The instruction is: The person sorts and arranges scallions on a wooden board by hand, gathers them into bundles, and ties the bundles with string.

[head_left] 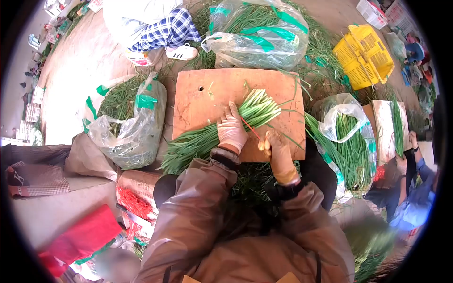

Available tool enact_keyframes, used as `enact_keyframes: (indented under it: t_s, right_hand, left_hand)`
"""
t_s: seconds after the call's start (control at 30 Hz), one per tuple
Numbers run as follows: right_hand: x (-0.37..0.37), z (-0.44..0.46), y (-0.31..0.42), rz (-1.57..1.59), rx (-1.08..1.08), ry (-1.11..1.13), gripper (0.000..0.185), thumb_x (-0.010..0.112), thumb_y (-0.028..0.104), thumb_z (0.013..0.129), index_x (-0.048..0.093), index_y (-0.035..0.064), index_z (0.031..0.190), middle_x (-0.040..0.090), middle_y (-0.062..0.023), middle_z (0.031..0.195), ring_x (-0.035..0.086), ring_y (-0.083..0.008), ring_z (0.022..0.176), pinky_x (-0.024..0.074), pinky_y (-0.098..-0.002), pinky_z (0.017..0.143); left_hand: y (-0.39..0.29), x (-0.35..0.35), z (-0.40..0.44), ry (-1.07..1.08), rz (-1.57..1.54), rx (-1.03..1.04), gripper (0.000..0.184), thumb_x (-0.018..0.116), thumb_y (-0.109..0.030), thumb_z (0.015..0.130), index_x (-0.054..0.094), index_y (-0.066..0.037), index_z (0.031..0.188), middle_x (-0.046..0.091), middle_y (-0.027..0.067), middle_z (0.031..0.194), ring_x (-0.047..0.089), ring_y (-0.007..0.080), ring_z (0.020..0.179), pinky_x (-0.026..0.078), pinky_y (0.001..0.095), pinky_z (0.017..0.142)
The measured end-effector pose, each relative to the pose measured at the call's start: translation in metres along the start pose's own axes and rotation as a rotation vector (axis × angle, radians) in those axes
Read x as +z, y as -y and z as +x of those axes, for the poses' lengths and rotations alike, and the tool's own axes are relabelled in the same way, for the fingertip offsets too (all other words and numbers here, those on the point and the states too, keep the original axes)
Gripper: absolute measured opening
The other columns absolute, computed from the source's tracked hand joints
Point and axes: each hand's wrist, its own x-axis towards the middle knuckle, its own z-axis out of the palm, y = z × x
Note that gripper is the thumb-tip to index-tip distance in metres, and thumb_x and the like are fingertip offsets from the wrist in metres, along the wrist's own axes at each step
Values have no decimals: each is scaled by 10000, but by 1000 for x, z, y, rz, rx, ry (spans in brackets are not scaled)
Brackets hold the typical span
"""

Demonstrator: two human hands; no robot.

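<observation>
A bundle of long green stalks (188, 145) with pale cut ends lies slantwise across a wooden board (198, 104), its ends toward the upper right. My left hand (231, 129), in a thin glove, presses on the bundle around its middle, fingers closed over the stalks. A thin red tie (250, 127) runs from the bundle, near its pale ends, down to my right hand. My right hand (278, 153), also gloved, is at the board's lower right with its fingers pinched on the tie's end.
Plastic bags of greens stand at the left (127, 127), beyond the board (259, 40) and at the right (351, 141). A yellow crate (363, 56) is upper right. Red ties (134, 202) lie lower left. Another person's hands (401, 164) hold stalks at far right.
</observation>
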Motion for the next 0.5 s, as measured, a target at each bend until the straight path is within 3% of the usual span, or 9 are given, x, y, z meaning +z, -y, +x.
enact_keyframes:
  t_s: [0.07,0.1,0.13,0.2,0.23,0.27,0.4,0.43,0.5]
  right_hand:
    - [16,4,10,-22,0,15,336,511,297,976,479,92,712,495,-51,608,378,-93,483,270,-218,465]
    - [28,17,15,-14,-96,43,300,518,255,969,475,81,728,487,-42,624,388,-94,504,280,-223,473]
    - [41,32,23,-3,-195,69,265,525,213,961,471,71,744,479,-33,641,398,-95,526,290,-228,481]
    - [62,95,30,-442,-565,126,215,478,174,966,485,50,790,433,1,693,457,-113,574,379,-273,527]
    - [93,121,27,-61,-242,-100,230,467,167,962,517,40,777,474,-16,634,489,-130,557,399,-277,527]
    - [97,171,13,4,-79,-97,220,462,154,969,536,29,804,528,-41,674,504,-143,550,419,-275,516]
    - [74,263,-44,204,298,-188,282,458,216,999,576,29,823,605,-78,691,507,-145,489,428,-269,468]
    - [71,249,-36,187,197,-117,288,496,260,993,594,24,863,648,-98,785,521,-146,516,446,-273,485]
    - [48,217,16,66,35,300,284,520,283,985,616,16,982,664,-103,844,588,-159,596,499,-287,549]
  left_hand:
    - [0,-11,9,264,-58,-73,954,776,-475,692,332,25,1373,555,221,1203,570,360,1096,426,460,948]
    - [2,4,9,129,-63,-112,835,752,-446,699,409,-7,1321,606,139,1054,589,296,1009,436,437,906]
    - [3,12,5,127,-61,-120,835,752,-446,699,409,-7,1321,606,139,1054,589,296,1009,436,437,906]
    - [4,28,-6,-106,41,23,716,737,-367,700,455,-13,1256,609,137,1033,593,282,959,445,432,877]
    - [8,64,-5,-163,111,-20,556,679,-302,734,483,-28,1176,607,133,998,586,276,916,443,424,861]
    - [8,55,-6,-34,253,-6,450,612,-295,788,492,-45,1143,600,122,970,579,268,894,443,416,861]
    - [11,51,-13,-92,260,7,612,699,-334,738,468,-42,1224,580,117,1026,566,273,939,419,419,913]
    - [10,48,-16,-114,255,11,667,728,-347,721,460,-41,1250,573,115,1044,562,275,955,411,420,930]
    - [6,31,-12,-194,50,49,748,774,-378,663,467,-43,1257,575,126,1028,562,307,951,422,425,910]
